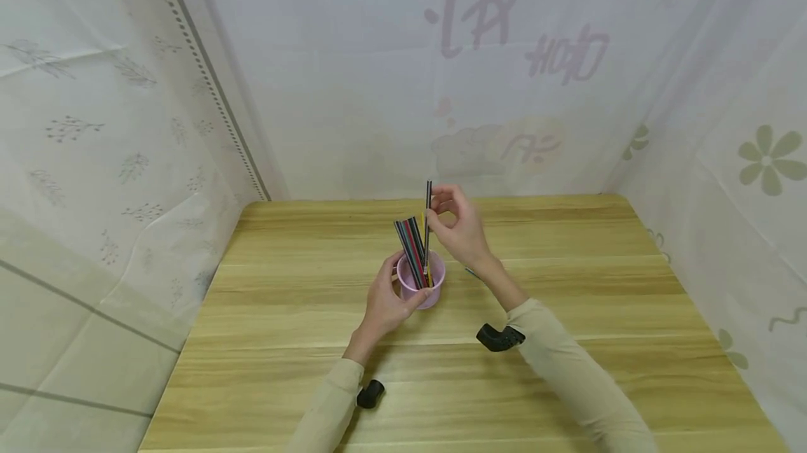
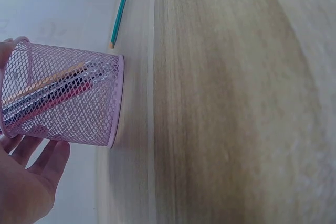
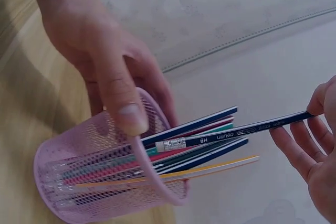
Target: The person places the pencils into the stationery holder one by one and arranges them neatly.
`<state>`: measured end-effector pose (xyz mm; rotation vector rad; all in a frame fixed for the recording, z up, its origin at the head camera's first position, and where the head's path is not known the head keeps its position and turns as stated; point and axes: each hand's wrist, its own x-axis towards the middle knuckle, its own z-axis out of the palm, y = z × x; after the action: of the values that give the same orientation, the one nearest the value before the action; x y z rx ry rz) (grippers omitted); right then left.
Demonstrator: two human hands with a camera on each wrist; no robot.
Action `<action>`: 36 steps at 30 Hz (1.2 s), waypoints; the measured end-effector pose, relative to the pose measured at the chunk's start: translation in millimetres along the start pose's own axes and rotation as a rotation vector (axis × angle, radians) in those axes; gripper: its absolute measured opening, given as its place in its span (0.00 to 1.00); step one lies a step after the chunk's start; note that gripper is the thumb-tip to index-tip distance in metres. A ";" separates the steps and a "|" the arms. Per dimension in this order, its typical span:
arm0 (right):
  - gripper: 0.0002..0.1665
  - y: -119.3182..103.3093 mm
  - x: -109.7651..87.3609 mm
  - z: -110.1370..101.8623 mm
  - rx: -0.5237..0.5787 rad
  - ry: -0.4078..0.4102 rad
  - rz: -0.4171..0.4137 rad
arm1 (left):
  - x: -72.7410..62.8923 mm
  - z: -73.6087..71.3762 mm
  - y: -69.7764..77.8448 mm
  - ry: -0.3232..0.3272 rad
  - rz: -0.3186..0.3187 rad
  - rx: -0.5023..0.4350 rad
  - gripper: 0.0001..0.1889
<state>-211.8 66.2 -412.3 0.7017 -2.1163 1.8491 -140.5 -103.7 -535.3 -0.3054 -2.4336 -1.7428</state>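
Note:
My left hand (image 1: 386,302) grips a pink mesh pen cup (image 3: 89,156) at its rim, thumb over the near side and fingers around the far side. Several pencils (image 1: 411,246) in dark blue, red, green and yellow lean inside it. My right hand (image 1: 461,229) pinches a dark blue HB pencil (image 3: 236,132) near its upper end. That pencil points eraser-down, its white eraser and silver ferrule at the cup's mouth. In the left wrist view, the left hand's fingers (image 2: 50,163) lie along the cup's side.
A green pencil (image 2: 122,11) lies on the wooden table (image 1: 284,334) to the right of the cup, mostly behind my right wrist in the head view. Patterned pale curtains (image 1: 353,75) surround the table at the back and sides. A black wrist camera (image 1: 499,337) sits on the right sleeve.

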 end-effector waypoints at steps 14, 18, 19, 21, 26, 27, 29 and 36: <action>0.19 -10.9 -19.4 13.4 -0.092 -0.089 0.040 | 0.3 0.8 3.8 0.004 -0.001 -0.024 0.46; 0.19 7.6 -25.3 16.1 -0.108 -0.105 0.044 | 0.6 1.4 4.8 0.015 0.003 -0.029 0.46; 0.19 14.0 -26.9 16.6 -0.115 -0.102 0.046 | 0.7 1.8 4.6 0.017 0.004 -0.027 0.46; 0.19 27.3 -30.1 16.9 -0.127 -0.091 0.051 | 1.0 2.7 4.1 0.019 0.006 -0.025 0.46; 0.19 39.2 -35.9 11.6 -0.135 -0.074 0.086 | 1.5 4.2 5.1 0.021 0.001 -0.039 0.46; 0.19 39.4 -36.4 9.9 -0.134 -0.074 0.093 | 1.5 4.1 4.8 0.023 0.002 -0.042 0.46; 0.19 39.6 -36.8 6.2 -0.139 -0.073 0.097 | 1.4 3.7 4.0 0.028 0.004 -0.042 0.46; 0.17 45.5 -33.9 -10.9 -0.222 -0.046 0.072 | 0.1 1.6 1.3 0.021 0.002 -0.019 0.47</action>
<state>-207.1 87.1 -465.9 0.6286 -2.3575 1.6116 -140.3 -101.7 -534.6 -0.2894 -2.4027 -1.7608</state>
